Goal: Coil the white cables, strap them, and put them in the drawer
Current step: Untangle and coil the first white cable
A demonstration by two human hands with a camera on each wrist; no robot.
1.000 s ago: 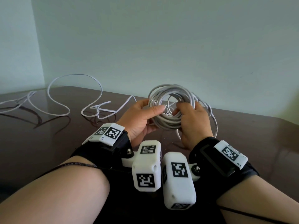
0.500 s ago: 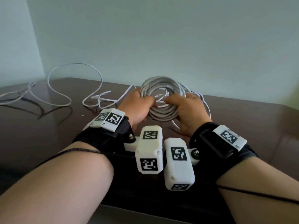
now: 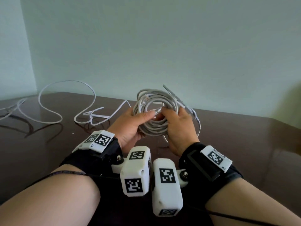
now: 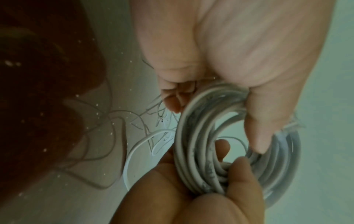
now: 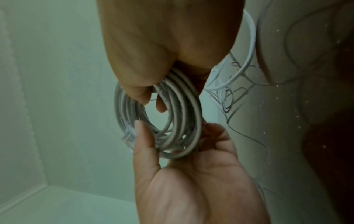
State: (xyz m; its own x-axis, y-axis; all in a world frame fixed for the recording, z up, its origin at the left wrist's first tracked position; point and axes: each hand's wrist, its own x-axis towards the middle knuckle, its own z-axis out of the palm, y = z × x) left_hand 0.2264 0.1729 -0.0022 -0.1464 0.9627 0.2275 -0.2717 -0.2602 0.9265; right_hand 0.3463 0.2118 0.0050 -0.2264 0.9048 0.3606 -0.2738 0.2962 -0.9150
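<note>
At nine o'clock on the dark table (image 3: 244,144) in the head view, a loose cable (image 3: 48,110) lies uncoiled, looping up toward the pale wall (image 3: 179,46) and back down, with a tangle of its strands near ten o'clock of the hands; a flat white lead from it runs up to the left hand.

Just left of centre, the left hand (image 3: 130,126) grips the coil (image 3: 156,128) on its nine o'clock side, thumb laid across the front of the turns and pointing toward three o'clock, fingers curled behind. The left wrist view shows the same: the thumb pressed over the bundle and fingertips (image 4: 172,104) tucked behind it.

Dead centre, the coil is held upright above the table, a round bundle of many grey-white turns. A clear plug (image 3: 145,100) shows at its eleven o'clock, and a loose end sticks up at one o'clock. In the right wrist view the plug (image 5: 128,137) sits on the outer side of the ring beside the left thumb.

On the three o'clock side, the right hand (image 3: 177,128) clamps the coil, its fingers wrapped round the turns and through the ring's opening. A few slack loops hang off the coil past this hand at four o'clock.

Both wrists wear black bands with white marker blocks.
</note>
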